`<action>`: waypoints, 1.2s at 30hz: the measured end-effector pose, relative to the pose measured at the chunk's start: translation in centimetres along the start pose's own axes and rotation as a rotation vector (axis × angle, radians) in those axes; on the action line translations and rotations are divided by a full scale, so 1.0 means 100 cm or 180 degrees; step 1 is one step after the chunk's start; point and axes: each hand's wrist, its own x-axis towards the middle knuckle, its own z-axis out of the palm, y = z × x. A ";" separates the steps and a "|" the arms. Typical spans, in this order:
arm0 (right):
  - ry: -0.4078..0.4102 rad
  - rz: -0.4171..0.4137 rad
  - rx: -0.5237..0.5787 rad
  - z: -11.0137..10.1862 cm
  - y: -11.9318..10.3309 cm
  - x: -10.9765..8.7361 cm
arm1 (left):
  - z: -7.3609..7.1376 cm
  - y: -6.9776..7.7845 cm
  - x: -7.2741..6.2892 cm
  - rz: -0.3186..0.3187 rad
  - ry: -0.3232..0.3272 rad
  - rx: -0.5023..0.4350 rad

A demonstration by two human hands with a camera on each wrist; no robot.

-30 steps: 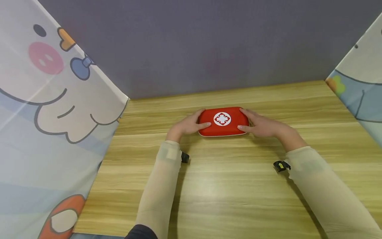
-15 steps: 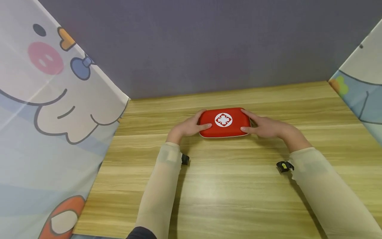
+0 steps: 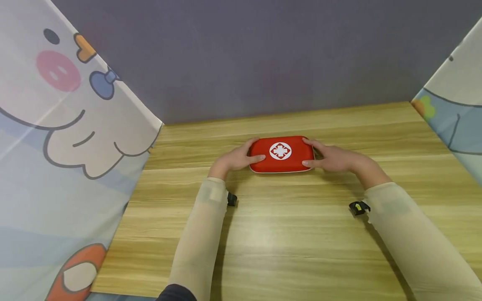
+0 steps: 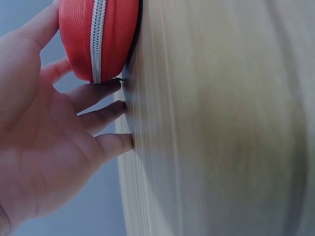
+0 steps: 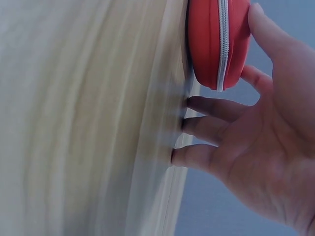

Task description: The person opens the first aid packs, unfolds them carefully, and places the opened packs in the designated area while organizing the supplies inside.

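Red case (image 3: 281, 165), hands (image 3: 236, 159) (image 3: 336, 159) around both ends

In the head view there is one red case (image 3: 281, 164) with one round white emblem (image 3: 280, 151), over one wooden tabletop (image 3: 286, 234). Clockwise about the case come one right hand (image 3: 333, 159) at three o'clock and one left hand (image 3: 236, 159) at nine, with two pale sleeves (image 3: 197, 238) and two small black devices (image 3: 359, 208) at four and eight. Two cartoon-printed sheets (image 3: 75, 146) stand at three and nine, one grey panel (image 3: 263, 54) at twelve
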 end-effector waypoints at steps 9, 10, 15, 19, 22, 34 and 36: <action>0.0038 -0.0063 0.0087 0.005 0.002 0.000 | -0.001 -0.002 -0.001 0.0006 -0.0073 -0.0162; 0.0030 -0.0062 0.0102 0.005 0.002 0.000 | -0.001 -0.002 -0.001 0.0010 -0.0075 -0.0164; 0.0008 -0.0056 0.0151 0.006 0.002 -0.001 | -0.001 -0.004 -0.001 0.0057 -0.0086 -0.0216; 0.0018 -0.0109 0.0165 0.008 0.004 -0.001 | 0.000 -0.004 -0.001 0.0129 -0.0091 -0.0263; 0.0004 -0.0175 0.0144 0.009 0.005 -0.004 | 0.001 -0.003 -0.003 0.0160 -0.0082 -0.0232; -0.0087 -0.0223 0.0103 0.008 -0.001 -0.018 | 0.000 0.012 -0.014 0.0170 -0.0119 -0.0088; -0.0113 -0.0237 0.0076 0.005 -0.002 -0.019 | -0.001 0.011 -0.012 0.0206 -0.0142 -0.0073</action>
